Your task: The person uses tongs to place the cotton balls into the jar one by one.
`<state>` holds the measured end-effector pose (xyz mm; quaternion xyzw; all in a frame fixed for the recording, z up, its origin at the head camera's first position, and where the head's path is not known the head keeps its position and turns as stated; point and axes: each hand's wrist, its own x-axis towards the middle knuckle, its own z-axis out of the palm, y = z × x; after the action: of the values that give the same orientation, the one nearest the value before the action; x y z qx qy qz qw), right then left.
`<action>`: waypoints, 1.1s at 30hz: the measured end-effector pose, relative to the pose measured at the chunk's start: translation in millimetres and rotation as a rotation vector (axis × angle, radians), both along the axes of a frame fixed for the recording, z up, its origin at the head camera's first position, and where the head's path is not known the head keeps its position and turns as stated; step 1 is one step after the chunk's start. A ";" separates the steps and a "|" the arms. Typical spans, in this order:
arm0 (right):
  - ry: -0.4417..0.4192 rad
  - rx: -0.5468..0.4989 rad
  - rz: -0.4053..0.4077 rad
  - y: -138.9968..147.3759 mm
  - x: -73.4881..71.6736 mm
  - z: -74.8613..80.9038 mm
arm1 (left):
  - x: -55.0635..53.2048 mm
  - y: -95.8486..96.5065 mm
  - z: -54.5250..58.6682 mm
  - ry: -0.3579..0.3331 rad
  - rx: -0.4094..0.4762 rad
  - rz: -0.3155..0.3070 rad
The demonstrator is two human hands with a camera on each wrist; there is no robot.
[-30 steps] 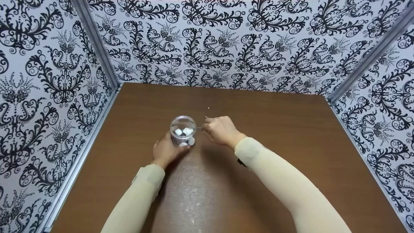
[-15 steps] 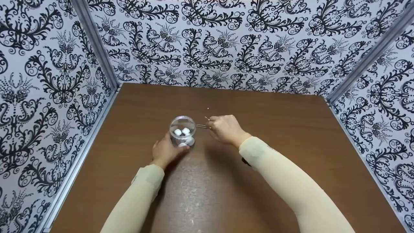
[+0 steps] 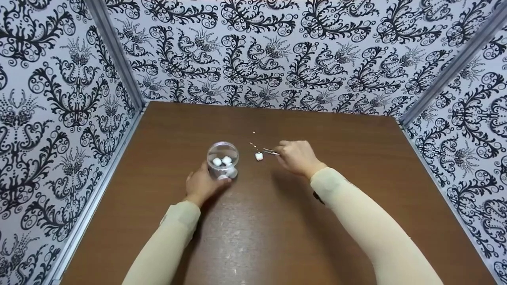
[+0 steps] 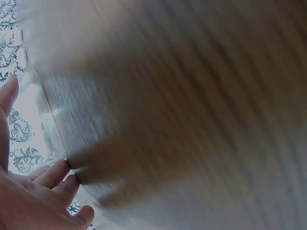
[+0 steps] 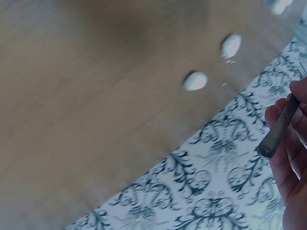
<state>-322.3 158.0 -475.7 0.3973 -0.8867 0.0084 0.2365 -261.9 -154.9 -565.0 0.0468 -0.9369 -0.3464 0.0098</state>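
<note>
On the table stands a clear plastic jar (image 3: 223, 148) with several white marshmallow-like lumps (image 3: 226, 160) inside. My left hand (image 3: 202, 183) grips it low from the left side. In the left wrist view the fingers (image 4: 52, 175) lie against the table beside the clear wall (image 4: 45, 108). To the right, my right hand (image 3: 298, 157) holds a thin metal pronged utensil (image 3: 271, 151), pointing left and bearing nothing. Its flat, rounded handle end (image 5: 272, 141) shows in the right wrist view. Just left of its tips a loose white lump (image 3: 258, 156) lies on the table. A second loose lump (image 5: 195, 81) appears in the right wrist view.
Small white crumbs (image 3: 253, 144) are scattered behind the loose lump. The brown wooden table (image 3: 356, 178) ends at patterned walls (image 3: 273, 51) behind and at both sides, with grey metal posts (image 3: 115, 55) at the corners.
My right hand has drawn to the right with the utensil, away from the jar, bringing the loose white lump into sight. The left hand and the jar have stayed almost still.
</note>
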 end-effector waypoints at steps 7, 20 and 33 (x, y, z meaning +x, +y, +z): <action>-0.017 -0.004 -0.041 25.4 -3.4 -8.9 | 1.5 -0.5 1.8 0.027 0.000 0.000; -0.104 0.012 -0.138 55.7 -1.6 -19.0 | 0.4 -0.5 -2.0 0.033 0.002 -0.004; -0.147 0.020 -0.225 68.7 -5.7 -30.7 | 0.0 -0.1 0.5 0.003 -0.004 -0.003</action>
<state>-328.0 226.8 -506.4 0.2960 -0.9406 0.0021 0.1665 -261.9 -155.0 -564.4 0.0447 -0.9376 -0.3446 0.0110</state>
